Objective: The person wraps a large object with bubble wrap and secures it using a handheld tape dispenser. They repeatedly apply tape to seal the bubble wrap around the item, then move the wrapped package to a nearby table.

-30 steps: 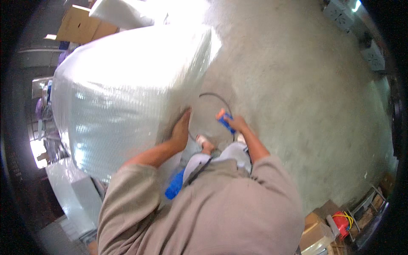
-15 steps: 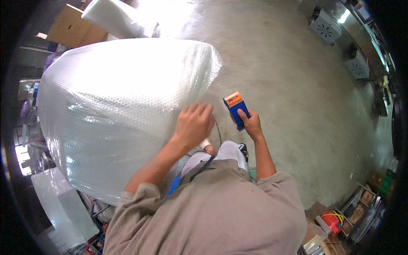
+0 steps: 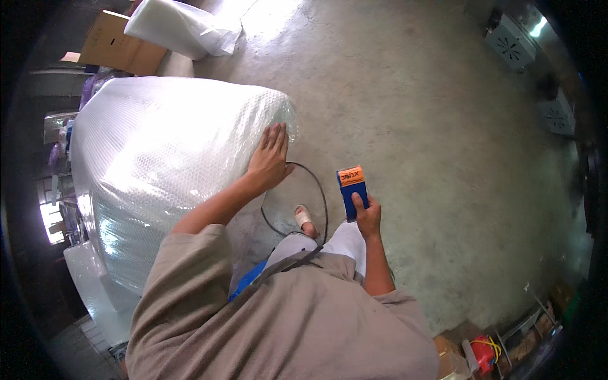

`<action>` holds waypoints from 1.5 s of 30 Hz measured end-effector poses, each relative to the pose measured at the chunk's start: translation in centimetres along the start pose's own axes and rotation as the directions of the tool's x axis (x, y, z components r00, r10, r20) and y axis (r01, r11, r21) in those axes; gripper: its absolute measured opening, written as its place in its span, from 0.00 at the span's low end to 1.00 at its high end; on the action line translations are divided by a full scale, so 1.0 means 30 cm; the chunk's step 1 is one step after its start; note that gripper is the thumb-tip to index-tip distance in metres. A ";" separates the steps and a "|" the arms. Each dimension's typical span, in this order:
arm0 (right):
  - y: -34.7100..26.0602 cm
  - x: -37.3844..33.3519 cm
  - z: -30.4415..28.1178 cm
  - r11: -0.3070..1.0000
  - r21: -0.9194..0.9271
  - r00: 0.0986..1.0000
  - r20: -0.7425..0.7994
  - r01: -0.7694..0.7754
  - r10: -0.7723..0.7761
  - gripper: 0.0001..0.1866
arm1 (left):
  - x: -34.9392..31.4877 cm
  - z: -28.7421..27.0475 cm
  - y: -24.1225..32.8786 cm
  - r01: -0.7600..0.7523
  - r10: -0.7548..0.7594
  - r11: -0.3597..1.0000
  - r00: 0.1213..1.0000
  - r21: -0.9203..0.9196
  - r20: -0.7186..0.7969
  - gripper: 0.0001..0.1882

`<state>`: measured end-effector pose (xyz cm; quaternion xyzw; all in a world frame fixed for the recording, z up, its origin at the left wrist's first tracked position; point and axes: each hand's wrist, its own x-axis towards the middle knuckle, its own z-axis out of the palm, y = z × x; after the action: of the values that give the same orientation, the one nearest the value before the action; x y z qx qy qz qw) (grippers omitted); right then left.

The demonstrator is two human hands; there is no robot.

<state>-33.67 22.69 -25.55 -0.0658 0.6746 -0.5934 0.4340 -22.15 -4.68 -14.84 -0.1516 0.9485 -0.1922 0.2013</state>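
A large bulky bundle covered in clear bubble wrap (image 3: pixel 171 142) fills the left side, its right end rounded and shiny. My left hand (image 3: pixel 270 159) lies against that right end, palm on the wrap and fingers stretched out. Off to the right, above the floor, my right hand (image 3: pixel 369 218) grips a blue block-shaped handheld object with an orange top (image 3: pixel 353 190). The thumb presses along its blue side, and dark handwriting marks the orange part. Its exact kind I cannot make out.
A thin black cable (image 3: pixel 324 190) loops near my sandalled foot (image 3: pixel 304 220). Behind the bundle are a roll of wrap (image 3: pixel 166 26) and a cardboard box (image 3: pixel 117 45). Grey units (image 3: pixel 510 43) stand far right; a red object with a yellow cord (image 3: pixel 484 354) sits lower right.
My left hand has moved up and left onto the wrap, its fingers straightening. The wrapped end appears pressed in. My right hand still holds the blue and orange object, now lower in view.
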 end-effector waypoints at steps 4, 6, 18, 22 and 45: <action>-0.247 0.083 -0.049 0.930 -0.052 0.903 0.267 0.363 -0.337 0.26 | -0.021 -0.195 0.026 0.237 -0.336 0.462 0.938 -0.855 0.079 0.36; -0.363 0.140 -0.045 0.876 -0.109 0.820 0.420 0.470 -0.388 0.26 | -0.020 -0.268 0.034 0.284 -0.246 -0.221 0.910 -0.933 0.335 0.32; -0.586 0.328 0.142 0.842 -0.114 0.697 0.625 0.527 -0.351 0.31 | 0.059 -0.314 -0.170 0.365 -0.454 -0.188 0.791 -0.912 0.410 0.13; -0.481 0.472 0.263 0.925 -0.222 0.758 0.645 0.309 -0.098 0.33 | 0.180 -0.120 -0.333 0.403 -0.743 0.395 0.669 -0.825 -0.028 0.10; 0.387 0.737 0.513 0.991 -0.128 0.633 0.770 0.037 0.076 0.35 | 0.285 0.111 -0.038 -0.700 0.316 0.636 0.620 0.325 0.718 0.45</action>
<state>-32.10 1.21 -45.49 -0.3345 0.4621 -0.4575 0.6821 -27.91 -9.81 -19.93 0.1562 0.7273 -0.3423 0.5739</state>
